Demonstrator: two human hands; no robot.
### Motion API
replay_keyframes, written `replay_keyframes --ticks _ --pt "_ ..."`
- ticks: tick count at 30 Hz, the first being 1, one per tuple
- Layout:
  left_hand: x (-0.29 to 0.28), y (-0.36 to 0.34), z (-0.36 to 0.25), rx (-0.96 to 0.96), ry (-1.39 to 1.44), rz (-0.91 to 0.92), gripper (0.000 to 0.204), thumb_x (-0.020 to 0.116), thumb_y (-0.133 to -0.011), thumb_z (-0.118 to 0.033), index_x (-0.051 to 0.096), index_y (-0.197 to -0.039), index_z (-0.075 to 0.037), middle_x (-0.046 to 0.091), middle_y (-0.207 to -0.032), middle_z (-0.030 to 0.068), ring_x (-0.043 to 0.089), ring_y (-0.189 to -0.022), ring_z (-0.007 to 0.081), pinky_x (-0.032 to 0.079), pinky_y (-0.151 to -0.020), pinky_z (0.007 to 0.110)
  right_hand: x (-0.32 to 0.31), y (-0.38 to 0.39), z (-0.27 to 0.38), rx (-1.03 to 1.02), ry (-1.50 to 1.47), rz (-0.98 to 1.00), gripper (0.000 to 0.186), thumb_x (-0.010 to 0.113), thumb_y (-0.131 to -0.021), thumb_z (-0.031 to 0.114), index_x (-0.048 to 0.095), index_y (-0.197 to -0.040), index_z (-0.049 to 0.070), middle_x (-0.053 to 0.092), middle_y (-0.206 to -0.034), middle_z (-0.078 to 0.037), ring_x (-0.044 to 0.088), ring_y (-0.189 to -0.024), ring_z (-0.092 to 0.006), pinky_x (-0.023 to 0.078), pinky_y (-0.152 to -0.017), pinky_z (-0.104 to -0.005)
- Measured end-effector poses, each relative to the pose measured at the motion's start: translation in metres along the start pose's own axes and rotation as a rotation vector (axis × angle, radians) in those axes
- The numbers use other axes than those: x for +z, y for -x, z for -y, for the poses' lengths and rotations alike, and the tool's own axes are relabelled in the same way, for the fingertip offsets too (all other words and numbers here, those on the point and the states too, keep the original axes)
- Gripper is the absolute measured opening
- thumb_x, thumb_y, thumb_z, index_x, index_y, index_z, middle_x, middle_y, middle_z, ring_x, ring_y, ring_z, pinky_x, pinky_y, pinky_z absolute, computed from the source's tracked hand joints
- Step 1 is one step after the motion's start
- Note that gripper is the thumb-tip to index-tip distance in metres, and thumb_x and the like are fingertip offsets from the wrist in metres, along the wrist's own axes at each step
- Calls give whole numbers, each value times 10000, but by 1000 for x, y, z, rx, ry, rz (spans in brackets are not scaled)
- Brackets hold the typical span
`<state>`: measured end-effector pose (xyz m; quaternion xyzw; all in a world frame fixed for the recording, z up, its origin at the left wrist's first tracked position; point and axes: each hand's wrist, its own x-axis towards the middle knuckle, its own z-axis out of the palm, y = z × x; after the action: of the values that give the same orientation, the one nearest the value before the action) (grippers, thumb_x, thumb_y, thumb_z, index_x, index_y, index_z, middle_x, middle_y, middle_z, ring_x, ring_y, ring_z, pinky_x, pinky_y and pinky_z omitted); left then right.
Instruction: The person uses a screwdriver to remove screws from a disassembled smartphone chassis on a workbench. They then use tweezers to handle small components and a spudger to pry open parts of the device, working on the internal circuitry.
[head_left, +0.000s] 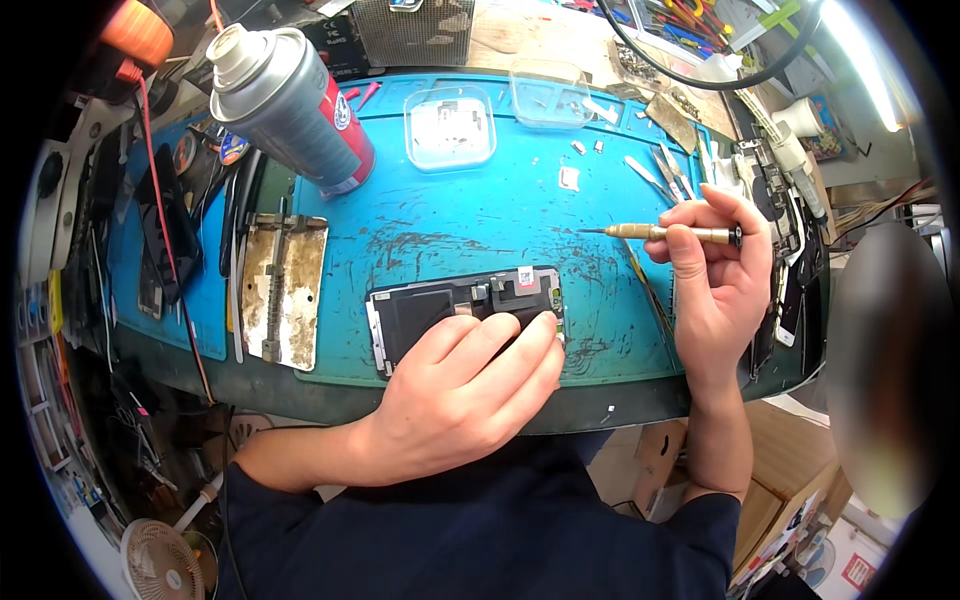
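Note:
An opened smartphone [415,308], its black inner parts showing, lies on the blue work mat [440,220] near its front edge. My left hand [465,385] is bent over it with the fingers curled together, fingertips at the phone's right end. Its thumb and whatever lies under the palm are hidden. Right of the phone, my right hand [722,270] is raised, thumb and fingers closed around a small precision screwdriver [690,234] with a gold handle. The screwdriver's thin tip points left, apart from the phone.
A spray can [295,110] stands at back left, beside a clear plastic box [450,128] with small parts. A metal holder [285,290] lies left of the phone. Tweezers [672,172] and phone frames [790,250] crowd the right side. A lamp [862,65] shines at upper right.

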<state>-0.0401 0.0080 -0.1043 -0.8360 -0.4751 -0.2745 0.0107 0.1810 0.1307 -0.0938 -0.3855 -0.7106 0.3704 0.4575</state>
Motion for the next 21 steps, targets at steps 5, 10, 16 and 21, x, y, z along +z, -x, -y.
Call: replay_keyframes --ticks 5,10,16,21 --pt "1 0 -2 -25 31 -21 324 820 -820 -207 761 -1089 -36 740 -1245 80 685 -1032 222 529 -833 355 3 -1 1 39 -49 -43 371 683 -1043 12 533 -1379 -39 706 -1080 -134 732 -888 -170 637 -800 -285" --pt "1 -2 -2 -22 80 -26 339 829 -798 -179 758 -1088 -17 739 -1199 88 684 -1027 225 527 -815 353 -4 6 6 -12 -59 -65 432 703 -1034 26 515 -1417 -38 705 -1066 -131 711 -909 -163 617 -839 -298" --pt "8 -4 3 3 127 -112 320 843 -787 -105 733 -1073 -15 746 -1091 85 709 -955 249 537 -710 352 -12 35 7 -268 28 -27 528 675 -1062 107 401 -1479 -66 701 -950 -144 684 -838 -196 573 -784 -348" --pt "8 -8 0 -110 244 -171 364 877 -794 -75 693 -1105 -30 755 -991 76 724 -878 270 540 -702 368 -13 46 4 -508 -17 70 516 698 -1044 97 410 -1453 -27 725 -924 -181 713 -777 -245 595 -711 -376"
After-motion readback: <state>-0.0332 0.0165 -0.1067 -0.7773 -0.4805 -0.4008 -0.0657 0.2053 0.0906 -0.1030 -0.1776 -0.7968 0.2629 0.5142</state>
